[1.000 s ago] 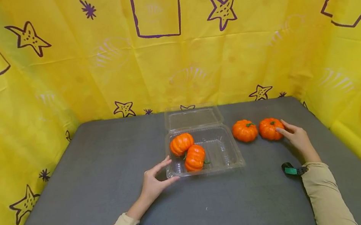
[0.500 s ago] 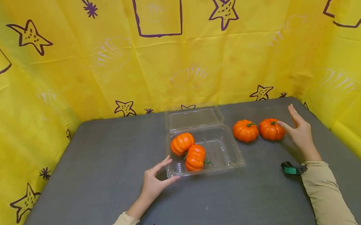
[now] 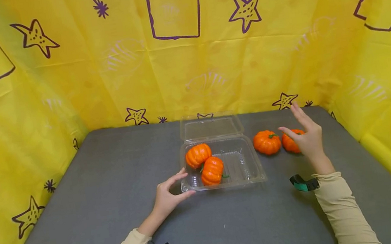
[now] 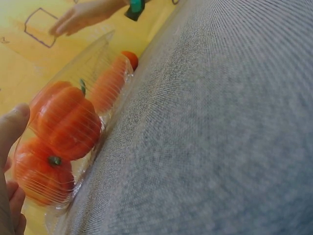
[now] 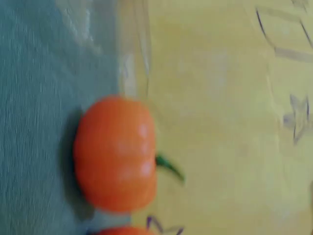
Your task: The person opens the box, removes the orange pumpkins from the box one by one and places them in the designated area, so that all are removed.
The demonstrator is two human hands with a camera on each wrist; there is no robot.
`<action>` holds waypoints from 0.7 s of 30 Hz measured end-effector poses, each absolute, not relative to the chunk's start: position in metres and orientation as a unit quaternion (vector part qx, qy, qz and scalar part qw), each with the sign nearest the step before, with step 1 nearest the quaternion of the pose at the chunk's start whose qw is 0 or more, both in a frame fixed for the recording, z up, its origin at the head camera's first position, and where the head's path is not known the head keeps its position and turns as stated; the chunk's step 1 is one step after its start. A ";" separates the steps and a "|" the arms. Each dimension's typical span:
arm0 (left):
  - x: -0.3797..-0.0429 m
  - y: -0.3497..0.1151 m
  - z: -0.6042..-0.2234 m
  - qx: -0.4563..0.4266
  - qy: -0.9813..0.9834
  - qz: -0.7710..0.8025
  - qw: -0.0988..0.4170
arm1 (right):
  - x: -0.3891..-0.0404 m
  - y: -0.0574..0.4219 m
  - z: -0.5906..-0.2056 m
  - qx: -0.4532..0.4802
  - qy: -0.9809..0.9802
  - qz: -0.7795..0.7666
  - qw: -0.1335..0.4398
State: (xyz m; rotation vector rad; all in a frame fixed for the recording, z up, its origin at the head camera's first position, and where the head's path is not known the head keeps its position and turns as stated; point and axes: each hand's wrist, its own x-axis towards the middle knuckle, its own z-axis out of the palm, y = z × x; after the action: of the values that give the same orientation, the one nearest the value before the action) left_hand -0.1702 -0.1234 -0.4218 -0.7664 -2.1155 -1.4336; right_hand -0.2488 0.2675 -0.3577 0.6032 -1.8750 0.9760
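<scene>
My left hand (image 3: 165, 198) holds the front left corner of a clear plastic clamshell container (image 3: 241, 177), with the thumb at its front rim and the fingers at its left side. In the container lie two small orange pumpkins, one behind (image 3: 198, 155) and one in front (image 3: 212, 171), both tipped on their sides. On the table to its right sit two more pumpkins: a nearer one (image 3: 267, 142) and a far right one (image 3: 290, 142), partly hidden by my right hand (image 3: 308, 135). That hand is raised, thumb and fingers spread, holding nothing. In the right wrist view, a pumpkin (image 5: 116, 155) appears blurred.
The container's hinged lid (image 3: 211, 128) lies back toward the yellow curtain (image 3: 188, 69), which encloses the table behind and at both sides. The grey tabletop (image 3: 232, 225) extends in front. The right half of the container's tray shows bare plastic.
My right hand has let go of the far right pumpkin, lifted, and swung left above it toward the other loose pumpkin. The left hand has stayed at the container's corner.
</scene>
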 end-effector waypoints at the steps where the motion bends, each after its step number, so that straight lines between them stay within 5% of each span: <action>1: -0.170 -0.124 -0.422 -0.279 -0.772 -0.522 0.234 | -0.249 0.261 -0.359 0.267 -0.760 0.383 0.453; 7: -0.169 -0.123 -0.422 -0.281 -0.772 -0.521 0.232 | -0.250 0.225 -0.366 0.388 -0.743 0.346 0.422; 21: -0.171 -0.122 -0.422 -0.280 -0.770 -0.523 0.235 | -0.254 0.176 -0.373 0.504 -0.713 0.342 0.347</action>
State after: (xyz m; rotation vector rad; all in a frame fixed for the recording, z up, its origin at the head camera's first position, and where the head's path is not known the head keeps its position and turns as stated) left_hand -0.1707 -0.1224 -0.4217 -0.7679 -2.1128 -1.4339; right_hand -0.2539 0.1761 -0.3733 1.3063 -1.8490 0.8883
